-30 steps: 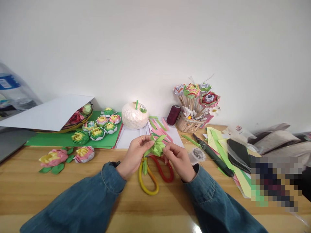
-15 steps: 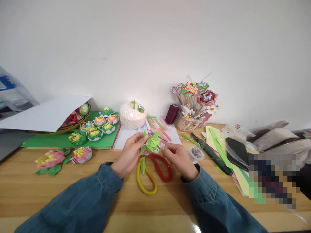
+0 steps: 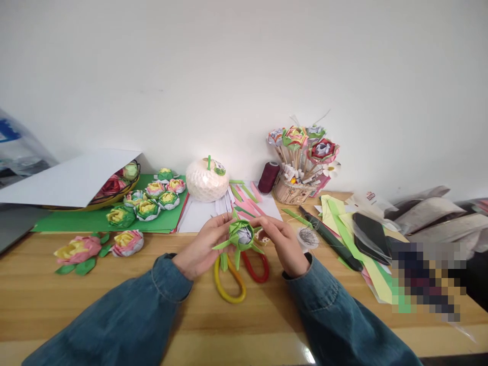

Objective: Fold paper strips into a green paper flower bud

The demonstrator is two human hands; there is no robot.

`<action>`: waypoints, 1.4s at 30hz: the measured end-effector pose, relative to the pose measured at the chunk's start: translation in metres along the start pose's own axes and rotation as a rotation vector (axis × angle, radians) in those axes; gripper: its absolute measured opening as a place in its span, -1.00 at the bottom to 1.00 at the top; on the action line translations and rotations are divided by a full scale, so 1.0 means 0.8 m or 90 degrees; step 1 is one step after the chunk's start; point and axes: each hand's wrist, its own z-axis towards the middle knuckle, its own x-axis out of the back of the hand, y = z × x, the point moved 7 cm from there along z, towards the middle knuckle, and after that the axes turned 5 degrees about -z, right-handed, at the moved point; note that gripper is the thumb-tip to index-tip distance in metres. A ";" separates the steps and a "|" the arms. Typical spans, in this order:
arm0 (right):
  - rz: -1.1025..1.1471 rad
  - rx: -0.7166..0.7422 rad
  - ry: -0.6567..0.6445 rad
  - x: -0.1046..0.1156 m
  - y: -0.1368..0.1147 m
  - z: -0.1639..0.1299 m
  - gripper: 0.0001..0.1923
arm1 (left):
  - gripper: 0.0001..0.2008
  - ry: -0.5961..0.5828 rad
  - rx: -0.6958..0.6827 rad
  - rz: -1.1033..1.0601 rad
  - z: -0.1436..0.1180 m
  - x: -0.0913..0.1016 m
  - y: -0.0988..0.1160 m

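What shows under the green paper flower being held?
Under the green paper flower, a yellow loop and a red loop rest on the wooden table. Their upper ends are covered, so what joins them cannot be seen.

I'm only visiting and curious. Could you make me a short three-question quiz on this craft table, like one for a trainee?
1. Multiple choice: the left hand holds a paper flower. What colour is its centre? A) red B) whitish C) black
2. True or false: the maroon thread spool stands beside the holder of stick flowers.
3. Fill the gap: just below the flower in the picture are a red loop and a ____ one.

Key: 1. B, whitish. 2. True. 3. Yellow.
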 end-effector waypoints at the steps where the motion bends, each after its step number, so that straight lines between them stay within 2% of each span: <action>1: 0.009 -0.014 0.005 0.001 0.003 0.000 -0.63 | -0.78 -0.014 -0.006 0.007 0.001 0.000 0.000; 5: 0.049 -0.046 -0.028 -0.006 0.009 0.001 -0.72 | -0.80 -0.055 -0.004 0.058 0.005 0.000 -0.004; 9: 0.062 -0.039 -0.034 -0.009 0.006 0.000 -0.78 | -0.85 -0.026 0.000 0.138 0.005 0.003 -0.001; 13: 0.035 0.002 -0.029 -0.010 0.001 -0.002 -0.81 | -0.85 -0.032 0.002 0.186 0.004 0.002 0.000; 21: -0.096 0.135 0.060 -0.002 -0.012 -0.007 -0.87 | -0.87 0.021 -0.125 0.220 0.007 0.000 0.013; 29: -0.156 0.158 0.118 0.004 -0.015 -0.010 -0.90 | -0.84 0.050 -0.156 0.271 0.003 0.001 0.019; 33: -0.158 0.164 0.134 0.006 -0.016 -0.009 -0.88 | -0.85 0.059 -0.198 0.314 0.001 0.001 0.025; 36: -0.141 0.165 0.119 0.004 -0.016 -0.009 -0.85 | -0.87 0.032 -0.201 0.323 0.000 -0.002 0.028; 39: -0.104 0.141 0.088 0.001 -0.011 -0.008 -0.84 | -0.85 -0.014 -0.143 0.312 0.000 -0.006 0.024; 42: -0.010 0.090 0.042 -0.003 -0.004 -0.005 -0.83 | -0.85 -0.056 -0.103 0.290 0.000 -0.009 0.020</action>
